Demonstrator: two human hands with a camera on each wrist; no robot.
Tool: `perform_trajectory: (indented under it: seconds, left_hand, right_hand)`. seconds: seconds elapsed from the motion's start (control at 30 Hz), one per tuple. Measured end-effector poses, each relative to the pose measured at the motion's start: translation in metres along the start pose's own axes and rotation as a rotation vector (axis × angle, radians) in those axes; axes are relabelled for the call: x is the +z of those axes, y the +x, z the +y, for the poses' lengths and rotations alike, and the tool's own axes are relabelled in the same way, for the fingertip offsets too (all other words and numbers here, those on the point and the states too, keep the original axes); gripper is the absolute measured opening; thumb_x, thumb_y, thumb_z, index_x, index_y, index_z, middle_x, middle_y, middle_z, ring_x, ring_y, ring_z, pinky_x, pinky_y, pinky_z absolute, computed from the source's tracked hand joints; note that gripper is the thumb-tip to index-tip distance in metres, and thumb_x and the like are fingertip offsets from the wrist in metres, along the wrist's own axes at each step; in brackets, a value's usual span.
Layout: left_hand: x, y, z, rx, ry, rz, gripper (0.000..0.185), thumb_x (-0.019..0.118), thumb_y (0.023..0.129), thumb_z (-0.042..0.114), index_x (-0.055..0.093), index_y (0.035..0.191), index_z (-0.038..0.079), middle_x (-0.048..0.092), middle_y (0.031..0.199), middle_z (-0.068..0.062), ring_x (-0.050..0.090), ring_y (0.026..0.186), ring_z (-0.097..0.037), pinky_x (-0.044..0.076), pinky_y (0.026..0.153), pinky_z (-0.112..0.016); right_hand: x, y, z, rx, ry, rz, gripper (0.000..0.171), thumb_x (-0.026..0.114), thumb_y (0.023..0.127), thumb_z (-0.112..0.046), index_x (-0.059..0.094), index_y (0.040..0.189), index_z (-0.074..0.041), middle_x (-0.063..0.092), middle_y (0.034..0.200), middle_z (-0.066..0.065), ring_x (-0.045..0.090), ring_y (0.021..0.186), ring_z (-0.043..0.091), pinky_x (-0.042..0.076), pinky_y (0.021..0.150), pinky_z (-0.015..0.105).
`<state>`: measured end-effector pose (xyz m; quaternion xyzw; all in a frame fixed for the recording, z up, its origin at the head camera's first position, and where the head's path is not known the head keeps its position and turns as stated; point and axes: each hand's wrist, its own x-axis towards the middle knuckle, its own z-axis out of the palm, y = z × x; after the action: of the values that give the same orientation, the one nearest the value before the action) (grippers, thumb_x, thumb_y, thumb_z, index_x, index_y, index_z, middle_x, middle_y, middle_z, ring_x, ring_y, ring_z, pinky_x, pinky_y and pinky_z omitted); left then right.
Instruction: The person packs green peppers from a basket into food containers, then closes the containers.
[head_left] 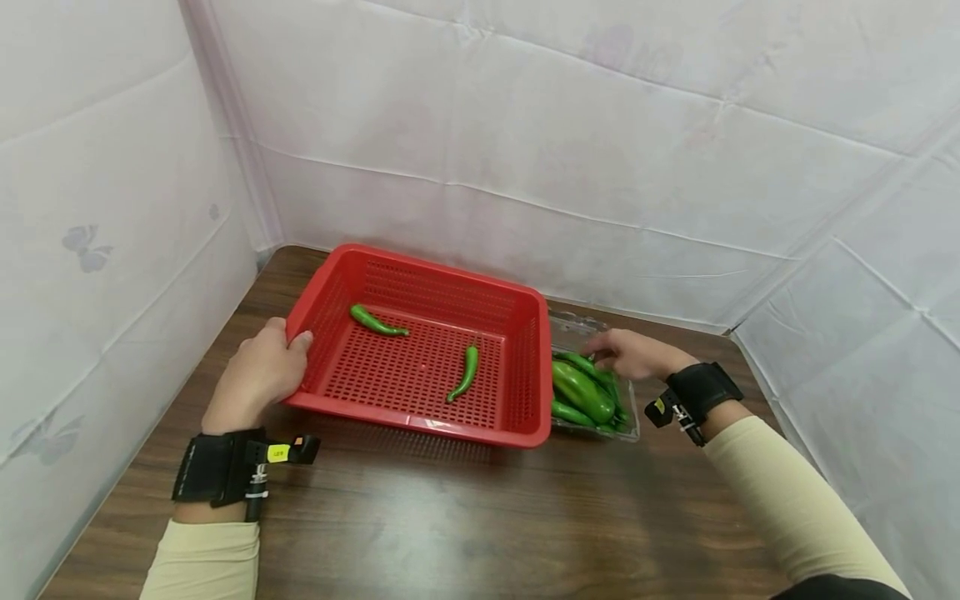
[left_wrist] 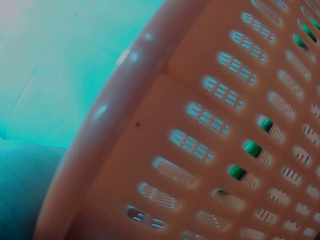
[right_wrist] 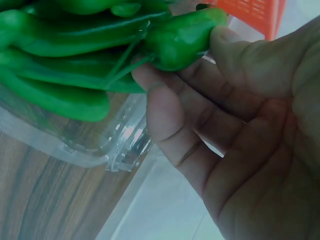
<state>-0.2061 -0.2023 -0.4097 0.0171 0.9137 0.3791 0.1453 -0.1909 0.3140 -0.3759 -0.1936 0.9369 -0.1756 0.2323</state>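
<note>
Currently my left hand point(head_left: 258, 375) grips the near-left corner of the red basket point(head_left: 525, 367), fingers curled over the rim with the thumb at the inner edge. From the left wrist view I see only the basket's slotted wall point(left_wrist: 210, 130) at very close range, with bits of green showing through the slots; the fingers themselves are out of that frame.

My right hand point(head_left: 633, 353) is at the clear plastic tray point(head_left: 633, 421), which stands just beside the basket's right wall, touching or nearly so. In the right wrist view the hand point(right_wrist: 240, 140) pinches one green pepper point(right_wrist: 182, 37) between the thumb tip and the curled forefinger. The remaining fingers are bent loosely beneath it. That pepper lies at the top of the pile, against the other peppers point(right_wrist: 65, 75) in the tray, and I cannot tell whether it is lifted clear of them.

Inside the basket two peppers lie on the perforated floor, well apart from each other: one point(head_left: 377, 322) toward the far left, one point(head_left: 466, 372) nearer the middle, curved and pointing toward the front rim. Neither hand touches them.

Basket and tray both rest on a dark wooden table point(head_left: 450, 517). Pale sheeting point(head_left: 600, 125) closes it in on the left, rear and right. Each wrist carries a black strap with a small camera.
</note>
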Motion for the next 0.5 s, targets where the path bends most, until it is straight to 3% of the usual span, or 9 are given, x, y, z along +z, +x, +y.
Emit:
perform_trajectory:
  seconds: [0.13, 0.27, 0.5]
  left_hand:
    - [0.000, 0.000, -0.001, 0.004, 0.001, 0.003, 0.057, 0.037, 0.112, 0.034, 0.034, 0.145, -0.012, 0.066, 0.106, -0.028, 0.069, 0.079, -0.027, 0.050, 0.058, -0.032]
    - [0.000, 0.001, -0.001, 0.007, -0.003, 0.005, 0.057, 0.037, 0.112, 0.034, 0.034, 0.144, -0.013, 0.066, 0.106, -0.028, 0.069, 0.079, -0.026, 0.051, 0.058, -0.032]
    - [0.001, 0.002, -0.002, -0.001, -0.001, -0.002, 0.057, 0.036, 0.112, 0.035, 0.034, 0.145, -0.012, 0.066, 0.104, -0.027, 0.069, 0.079, -0.026, 0.051, 0.058, -0.032]
  right_hand:
    - [0.004, 0.003, -0.003, -0.045, -0.084, 0.051, 0.029, 0.062, 0.097, 0.003, 0.073, 0.123, 0.001, 0.075, 0.121, 0.019, 0.073, 0.106, 0.029, 0.060, 0.087, 0.043]
    - [0.005, 0.005, -0.008, -0.079, -0.130, 0.110, 0.021, 0.067, 0.096, -0.001, 0.075, 0.115, -0.004, 0.077, 0.110, 0.013, 0.073, 0.095, 0.022, 0.060, 0.083, 0.041]
    - [0.011, 0.011, -0.007, -0.087, -0.132, 0.143, 0.017, 0.070, 0.095, -0.001, 0.076, 0.110, -0.004, 0.072, 0.087, 0.005, 0.059, 0.075, 0.010, 0.053, 0.071, 0.033]
